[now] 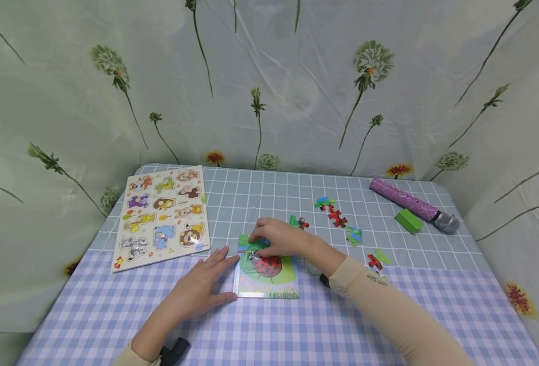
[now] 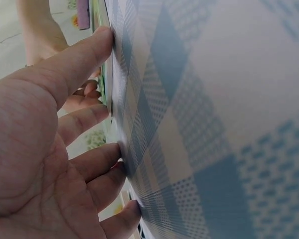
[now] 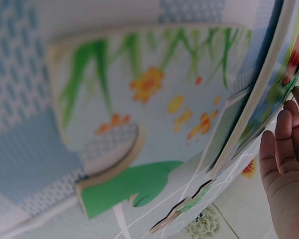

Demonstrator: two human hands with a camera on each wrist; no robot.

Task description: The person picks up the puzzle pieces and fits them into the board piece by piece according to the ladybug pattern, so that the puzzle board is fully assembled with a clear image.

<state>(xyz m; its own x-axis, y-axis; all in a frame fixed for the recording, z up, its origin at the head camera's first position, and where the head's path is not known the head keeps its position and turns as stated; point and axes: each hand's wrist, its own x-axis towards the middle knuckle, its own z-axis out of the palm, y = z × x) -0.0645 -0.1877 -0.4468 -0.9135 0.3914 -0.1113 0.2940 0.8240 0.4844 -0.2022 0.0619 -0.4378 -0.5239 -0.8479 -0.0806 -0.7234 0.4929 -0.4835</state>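
Observation:
A ladybug jigsaw board (image 1: 269, 284) lies on the table in the head view, its top partly hidden by my right hand (image 1: 280, 239). The right thumb and fingertips touch the board's upper part, around the ladybug's head; in the right wrist view the other fingers look fairly straight. My left hand (image 1: 207, 284) rests at the board's left side, fingers spread, with the thumb right at the lower left corner. Its palm shows empty in the left wrist view. Under the right forearm is a loose jigsaw piece (image 3: 159, 99) with grass and orange flowers.
Several loose jigsaw pieces (image 1: 337, 218) are scattered right of the board. A wooden animal puzzle (image 1: 161, 216) lies at the left. At the back right are a green block (image 1: 409, 221) and a glittery purple microphone (image 1: 404, 199). A floral curtain (image 1: 292, 91) hangs behind the table.

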